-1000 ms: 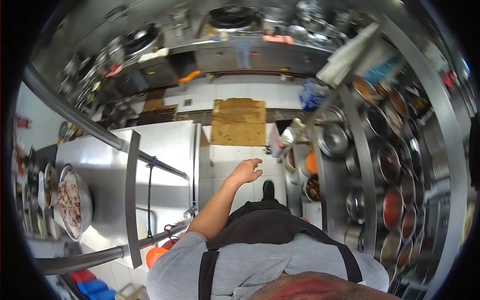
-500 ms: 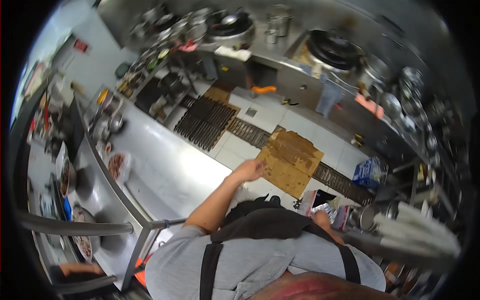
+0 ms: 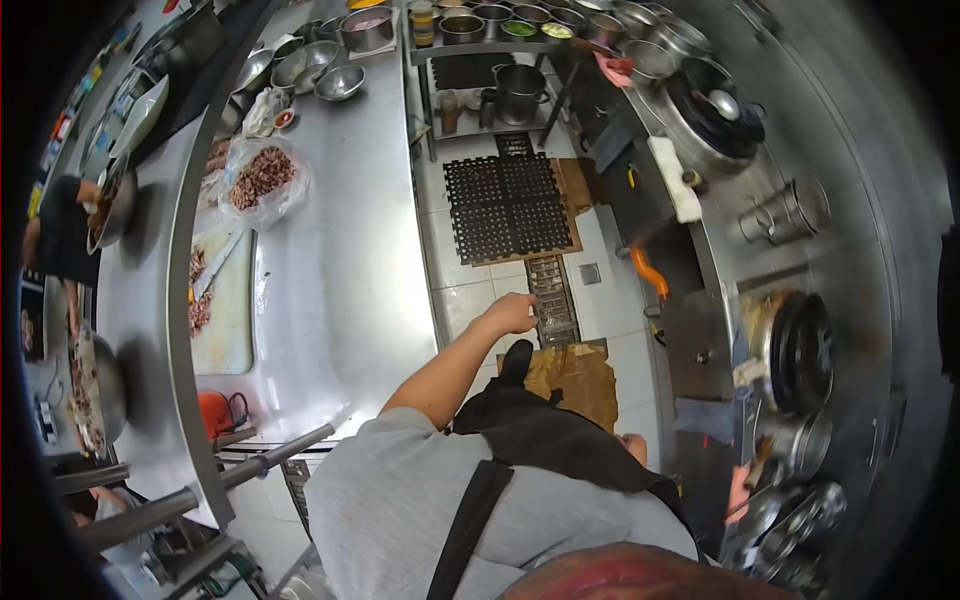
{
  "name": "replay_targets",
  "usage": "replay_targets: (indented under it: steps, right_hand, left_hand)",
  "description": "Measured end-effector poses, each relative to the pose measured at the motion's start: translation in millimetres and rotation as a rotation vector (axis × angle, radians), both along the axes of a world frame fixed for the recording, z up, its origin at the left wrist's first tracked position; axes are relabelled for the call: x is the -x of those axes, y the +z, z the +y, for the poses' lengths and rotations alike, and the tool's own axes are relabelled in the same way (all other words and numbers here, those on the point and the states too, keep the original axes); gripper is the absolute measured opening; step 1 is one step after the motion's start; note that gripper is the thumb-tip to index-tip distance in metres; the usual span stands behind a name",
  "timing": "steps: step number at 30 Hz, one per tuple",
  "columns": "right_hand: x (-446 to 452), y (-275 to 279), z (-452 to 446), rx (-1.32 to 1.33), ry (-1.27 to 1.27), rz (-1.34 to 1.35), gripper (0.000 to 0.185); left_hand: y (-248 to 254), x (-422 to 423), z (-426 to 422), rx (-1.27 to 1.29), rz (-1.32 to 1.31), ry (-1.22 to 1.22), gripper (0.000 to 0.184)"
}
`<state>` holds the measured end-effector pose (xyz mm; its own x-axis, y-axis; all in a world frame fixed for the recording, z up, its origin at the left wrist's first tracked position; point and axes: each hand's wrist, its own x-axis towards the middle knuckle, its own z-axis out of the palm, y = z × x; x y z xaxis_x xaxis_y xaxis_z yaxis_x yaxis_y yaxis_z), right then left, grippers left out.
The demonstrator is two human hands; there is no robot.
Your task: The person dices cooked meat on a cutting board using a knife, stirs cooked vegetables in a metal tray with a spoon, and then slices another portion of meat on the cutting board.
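My left hand [image 3: 513,313] is stretched forward over the tiled floor, beside the drain grate [image 3: 552,300] as seen from above. Its fingers are curled in, and nothing shows in them. Low by my right side, my right hand [image 3: 633,446] is partly covered by the dark apron [image 3: 560,445]; its fingers are mostly hidden, and I see no object in it. Under me a brown cardboard sheet [image 3: 580,380] lies on the floor, with one dark shoe [image 3: 516,362] beside its edge. Neither hand touches the steel counter [image 3: 340,250] to the left.
On the counter are a bag of chopped meat [image 3: 265,180], a cutting board [image 3: 225,330] and a knife [image 3: 215,265]. A black rubber mat [image 3: 505,205] lies ahead. Wok stoves [image 3: 700,120] line the right. Another person's hand [image 3: 88,192] is at far left.
My view has turned left, so the counter now runs straight ahead. My right hand, earlier beside an open box with foil, now hangs by the apron. My left hand's fingers look more curled.
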<state>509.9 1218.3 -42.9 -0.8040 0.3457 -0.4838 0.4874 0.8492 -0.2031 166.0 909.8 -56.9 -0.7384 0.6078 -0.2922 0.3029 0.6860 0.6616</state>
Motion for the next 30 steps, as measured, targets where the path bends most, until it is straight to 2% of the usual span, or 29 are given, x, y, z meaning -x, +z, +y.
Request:
replay_targets:
  steps: [2,4,5,6,7,8,9,10,11,14,16,17,19,20,22,23,24,25,27,28,29,30]
  right_hand:
    - [77,21,-1,0.067,-0.148,0.189,0.020]
    - [131,-7,38,0.118,-0.075,0.248,0.018]
    - [164,-17,60,0.109,-0.017,0.221,0.021]
    - [200,-8,65,0.059,0.040,0.420,0.020]
    - [239,-21,88,0.130,0.016,0.391,0.021]
    - [282,-6,94,0.108,0.110,0.527,0.022]
    - [327,12,94,0.258,-0.073,0.467,0.024]
    - [371,29,98,0.277,-0.100,0.475,0.025]
    - [414,32,106,0.352,-0.166,0.515,0.034]
    - [528,80,114,0.670,-0.378,0.684,0.044]
    - [596,101,132,0.802,-0.432,0.812,0.042]
    - [635,90,147,0.923,-0.501,0.917,0.041]
    - [701,72,187,1.226,-0.513,1.004,0.038]
    - [733,55,201,1.249,-0.541,1.110,0.040]
    - [815,17,257,1.278,-0.829,1.020,0.053]
    - [850,9,281,1.303,-0.997,0.986,0.060]
    - [867,21,288,1.182,-1.050,1.019,0.077]
    - [892,3,310,1.189,-1.064,1.019,0.085]
    - [919,23,315,1.352,-1.254,1.049,0.067]
    - [952,-22,351,1.521,-1.142,1.173,0.057]
    - [978,-58,387,1.663,-1.015,1.196,0.045]
    - [986,-55,403,1.733,-0.963,1.055,0.033]
  left_hand:
    - [11,40,18,-0.029,-0.012,0.053,0.046]
    - [29,49,23,-0.039,-0.035,0.054,0.047]
    - [44,53,21,-0.133,-0.047,0.159,0.048]
    - [54,64,23,-0.234,-0.054,0.247,0.050]
    - [54,67,19,-0.202,-0.047,0.261,0.050]
    - [52,67,8,-0.176,-0.028,0.274,0.050]
    - [50,68,-2,-0.091,-0.064,0.319,0.052]
    - [25,70,-18,-0.058,-0.055,0.360,0.054]
    - [14,71,-32,0.046,-0.093,0.421,0.055]
    - [-20,62,-67,0.272,-0.115,0.532,0.055]
    - [-2,72,-60,0.292,-0.170,0.575,0.053]
    - [7,73,-56,0.294,-0.241,0.622,0.050]
    - [-11,86,-57,0.294,-0.209,0.728,0.047]
    - [-16,96,-56,0.274,-0.172,0.774,0.045]
    - [-10,111,-43,0.413,-0.195,0.836,0.044]
    - [-15,117,-41,0.399,-0.205,0.971,0.044]
    - [-24,125,-41,0.519,-0.279,0.784,0.047]
    - [-28,131,-37,0.630,-0.354,0.564,0.050]
    - [-15,127,-13,0.532,-0.360,0.690,0.052]
    - [-1,129,1,0.450,-0.340,0.732,0.054]
    - [21,138,26,0.444,-0.443,0.654,0.056]
    - [40,151,47,0.431,-0.540,0.574,0.059]
